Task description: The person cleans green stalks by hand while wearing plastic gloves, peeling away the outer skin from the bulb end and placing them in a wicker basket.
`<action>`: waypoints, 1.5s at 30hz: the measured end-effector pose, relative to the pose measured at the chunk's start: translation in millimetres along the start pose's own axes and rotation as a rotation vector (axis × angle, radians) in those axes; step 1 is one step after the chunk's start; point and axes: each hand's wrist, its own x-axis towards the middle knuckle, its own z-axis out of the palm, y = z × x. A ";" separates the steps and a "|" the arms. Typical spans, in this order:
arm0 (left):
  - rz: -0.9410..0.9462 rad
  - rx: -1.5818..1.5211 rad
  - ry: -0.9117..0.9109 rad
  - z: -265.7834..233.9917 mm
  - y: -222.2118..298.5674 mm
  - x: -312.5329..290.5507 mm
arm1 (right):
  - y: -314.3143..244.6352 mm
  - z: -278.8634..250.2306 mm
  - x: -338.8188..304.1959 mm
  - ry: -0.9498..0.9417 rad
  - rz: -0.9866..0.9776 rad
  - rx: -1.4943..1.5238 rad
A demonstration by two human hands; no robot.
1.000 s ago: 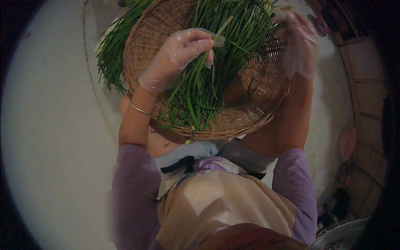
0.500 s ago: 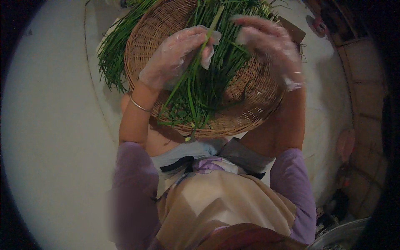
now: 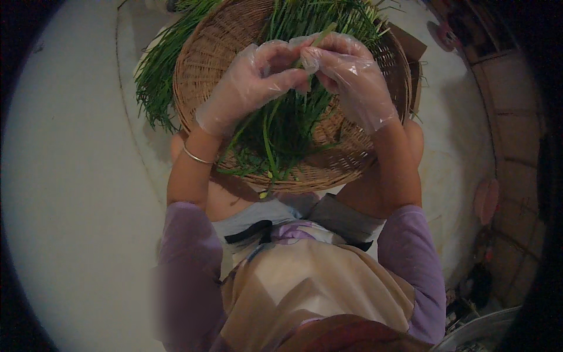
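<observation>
Pinching a green stalk (image 3: 330,29) between thumb and fingers, the left hand (image 3: 252,82) held it above the wicker basket (image 3: 202,67), probably because the basket could catch loose bits. The right hand (image 3: 355,82) met it there, its fingers pressed together on the same stalk near the paler upper end (their exact hold was partly hidden), which likely let one hand steady what the other handled. Both hands wore clear plastic gloves (image 3: 217,111), presumably for cleanliness. The basket appeared to rest across the bare legs (image 3: 226,193), seemingly to keep its heap of green stalks (image 3: 287,132) within easy reach, while another bunch of greens (image 3: 155,79) lay just outside the left rim.
</observation>
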 end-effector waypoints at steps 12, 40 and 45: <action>0.275 0.512 0.219 6.7 -15.1 7.2 | 2.2 3.5 2.1 0.105 -0.141 -0.004; 0.235 0.328 -0.119 -3.3 2.6 -10.1 | 0.7 -7.7 -1.3 0.025 -0.063 -0.019; 0.102 0.146 -0.089 4.1 13.0 -8.3 | 3.4 -11.2 -1.2 -0.041 -0.090 0.055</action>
